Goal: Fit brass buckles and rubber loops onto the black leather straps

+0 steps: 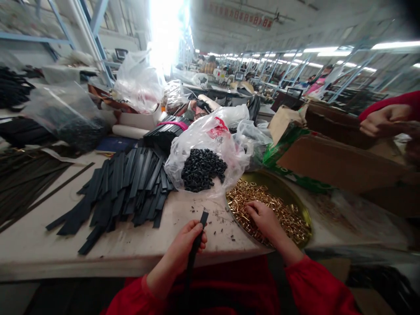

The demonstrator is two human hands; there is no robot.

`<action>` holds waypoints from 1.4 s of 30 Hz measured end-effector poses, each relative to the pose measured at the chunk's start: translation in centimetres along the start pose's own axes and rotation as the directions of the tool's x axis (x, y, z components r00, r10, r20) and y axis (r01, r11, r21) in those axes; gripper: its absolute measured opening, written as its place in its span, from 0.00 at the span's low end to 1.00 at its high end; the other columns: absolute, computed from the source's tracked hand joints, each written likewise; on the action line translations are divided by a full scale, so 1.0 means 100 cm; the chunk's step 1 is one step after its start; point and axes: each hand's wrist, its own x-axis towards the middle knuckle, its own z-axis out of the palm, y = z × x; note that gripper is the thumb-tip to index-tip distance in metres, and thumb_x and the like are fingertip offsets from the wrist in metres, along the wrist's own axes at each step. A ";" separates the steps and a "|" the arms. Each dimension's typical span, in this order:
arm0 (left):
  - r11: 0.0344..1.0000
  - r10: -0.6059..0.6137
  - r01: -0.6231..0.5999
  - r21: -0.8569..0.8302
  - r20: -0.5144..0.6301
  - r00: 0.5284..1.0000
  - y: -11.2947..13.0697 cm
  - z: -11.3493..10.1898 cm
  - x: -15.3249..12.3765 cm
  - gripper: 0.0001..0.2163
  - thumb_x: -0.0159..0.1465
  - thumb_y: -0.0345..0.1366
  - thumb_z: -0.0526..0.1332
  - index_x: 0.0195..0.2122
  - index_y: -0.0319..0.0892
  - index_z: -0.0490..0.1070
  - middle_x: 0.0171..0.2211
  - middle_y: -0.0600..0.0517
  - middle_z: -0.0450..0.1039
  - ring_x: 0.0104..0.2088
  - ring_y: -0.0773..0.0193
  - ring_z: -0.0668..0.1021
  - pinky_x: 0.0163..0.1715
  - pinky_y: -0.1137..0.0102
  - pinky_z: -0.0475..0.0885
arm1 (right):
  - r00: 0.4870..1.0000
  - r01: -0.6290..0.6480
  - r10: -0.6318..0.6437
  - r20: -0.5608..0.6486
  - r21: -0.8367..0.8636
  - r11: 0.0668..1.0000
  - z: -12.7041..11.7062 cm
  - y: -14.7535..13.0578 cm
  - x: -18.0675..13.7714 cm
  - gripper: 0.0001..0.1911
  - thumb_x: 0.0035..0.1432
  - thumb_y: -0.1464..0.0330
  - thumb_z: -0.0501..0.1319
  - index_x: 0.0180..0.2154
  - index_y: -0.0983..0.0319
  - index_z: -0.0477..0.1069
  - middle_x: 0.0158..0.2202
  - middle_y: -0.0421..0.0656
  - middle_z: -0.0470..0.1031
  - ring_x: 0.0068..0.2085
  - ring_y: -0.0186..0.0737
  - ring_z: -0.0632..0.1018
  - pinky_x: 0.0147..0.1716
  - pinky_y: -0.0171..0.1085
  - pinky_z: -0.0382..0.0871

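My left hand (187, 245) is closed around a black strap (194, 246), whose short end sticks up past the thumb while the rest hangs below the table edge. Over a round golden tray (304, 205) at the right, my right hand (262, 218) reaches into a heap of small gold metal buckles (278, 214). Its fingertips are pinched together among them; whether a buckle is between them is hidden. Just behind, small black loops (203, 168) spill from a white plastic bag (223, 131). A pile of black straps (131, 183) lies to the left of my left hand.
Dark crumbs (223, 229) dot the pale table (131, 245). An open cardboard box (334, 162) stands behind the tray, with another person's hand (387, 120) above its right side. Long dark strips (29, 183) and a filled clear bag (68, 113) lie at the left.
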 end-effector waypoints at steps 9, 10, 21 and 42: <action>1.000 0.014 -0.015 -0.007 -0.066 0.998 -0.003 -0.005 0.008 0.11 0.57 0.42 0.58 0.35 0.41 0.62 0.20 0.58 0.66 0.18 0.74 0.67 0.17 0.80 0.59 | 0.987 0.092 -0.113 -0.114 -0.177 0.980 -0.014 -0.033 0.028 0.14 0.59 0.66 0.50 0.41 0.65 0.68 0.42 0.49 0.72 0.41 0.43 0.73 0.39 0.39 0.64; 1.000 0.013 -0.014 -0.003 -0.076 0.997 -0.004 -0.005 0.008 0.11 0.58 0.42 0.57 0.35 0.41 0.62 0.20 0.57 0.66 0.18 0.74 0.67 0.17 0.80 0.60 | 0.985 0.138 -0.153 -0.080 -0.169 0.976 -0.013 -0.043 0.035 0.13 0.59 0.66 0.50 0.41 0.64 0.68 0.41 0.48 0.72 0.41 0.42 0.73 0.39 0.37 0.64; 0.988 0.005 -0.025 -0.149 -0.136 0.991 -0.002 -0.004 0.008 0.09 0.60 0.39 0.55 0.36 0.38 0.64 0.22 0.54 0.68 0.20 0.73 0.69 0.19 0.78 0.63 | 0.946 0.289 -0.222 0.236 -0.307 0.907 0.043 -0.090 0.118 0.08 0.57 0.70 0.54 0.38 0.65 0.69 0.40 0.49 0.72 0.40 0.43 0.74 0.37 0.35 0.62; 0.995 0.060 -0.066 -0.076 -0.085 0.995 -0.007 -0.010 0.006 0.12 0.60 0.43 0.55 0.37 0.38 0.64 0.23 0.53 0.70 0.20 0.73 0.71 0.19 0.79 0.63 | 0.933 -0.115 -0.103 0.344 0.558 0.822 0.028 -0.095 0.046 0.11 0.53 0.60 0.56 0.27 0.62 0.63 0.22 0.37 0.67 0.22 0.31 0.67 0.23 0.32 0.61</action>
